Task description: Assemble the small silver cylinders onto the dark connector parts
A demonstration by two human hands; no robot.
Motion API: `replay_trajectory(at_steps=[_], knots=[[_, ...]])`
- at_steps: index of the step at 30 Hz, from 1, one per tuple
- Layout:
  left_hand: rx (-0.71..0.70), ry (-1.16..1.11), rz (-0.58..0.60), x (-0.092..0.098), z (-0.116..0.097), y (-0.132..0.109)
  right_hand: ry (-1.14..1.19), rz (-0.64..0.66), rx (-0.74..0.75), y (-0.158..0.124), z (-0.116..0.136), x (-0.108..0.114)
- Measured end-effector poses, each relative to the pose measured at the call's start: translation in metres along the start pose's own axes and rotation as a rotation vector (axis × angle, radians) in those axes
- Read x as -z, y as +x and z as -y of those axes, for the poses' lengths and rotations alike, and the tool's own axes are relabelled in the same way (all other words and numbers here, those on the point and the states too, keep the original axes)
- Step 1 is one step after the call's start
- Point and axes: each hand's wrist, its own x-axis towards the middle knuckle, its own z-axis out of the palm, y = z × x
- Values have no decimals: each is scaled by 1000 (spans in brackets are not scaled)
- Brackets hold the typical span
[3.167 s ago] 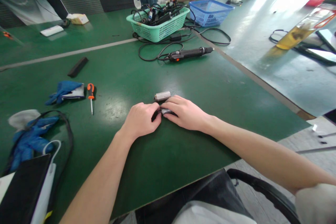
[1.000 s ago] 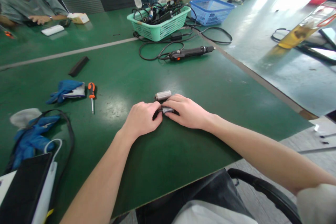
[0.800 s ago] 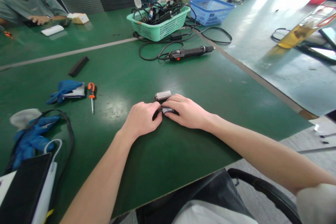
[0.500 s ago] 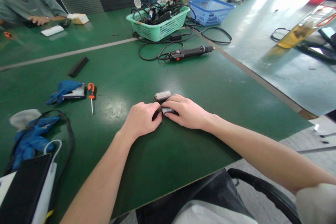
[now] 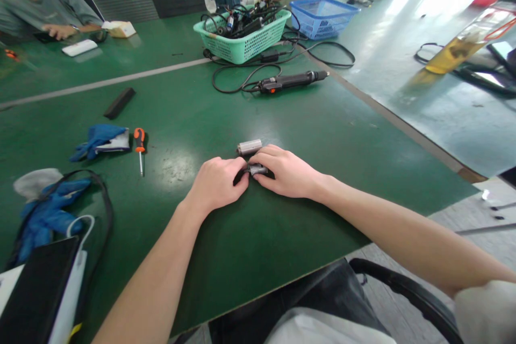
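Observation:
Close together on the green table, my two hands meet around a small grey metallic piece with dark ends. My right hand grips it between thumb and fingers. My left hand is closed, its thumb and fingers pinched on the dark end at the left; the fingers hide most of that part. Just beyond my fingertips lies a silver metal cylinder, apart from the left hand and close to the right fingers.
Left of my hands lie an orange-handled screwdriver, blue gloves and a phone. Further off are a corded electric screwdriver, a green basket of tools and a blue basket. Other people sit along the far side.
The right thumb and fingers have shifted very slightly on the grey piece, showing a bit more of it. Otherwise both hands stay in place.

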Motion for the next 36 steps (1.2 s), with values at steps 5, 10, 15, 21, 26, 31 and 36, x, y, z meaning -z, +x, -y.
replay_trajectory(at_steps=[5, 10, 15, 21, 26, 31, 36], knots=[[-27, -6, -2, -1, 0, 0, -5, 13, 9, 0, -1, 1], [-27, 1, -8, -1, 0, 0, 3, 15, 29, 1, -2, 1], [-25, 4, -10, -1, -1, 1, -2, 16, 24, 0, -1, 1], [-27, 7, -21, -2, 0, 0, 0, 16, 20, 0, -1, 1], [-28, 6, -25, -2, 0, -1, 2, 10, 20, 1, -1, 0], [-18, 12, -21, -2, 0, -1, 2, 8, 21, 1, -1, 0], [2, 9, -21, -3, 0, 0, -8, 11, 12, 1, 0, 0]])
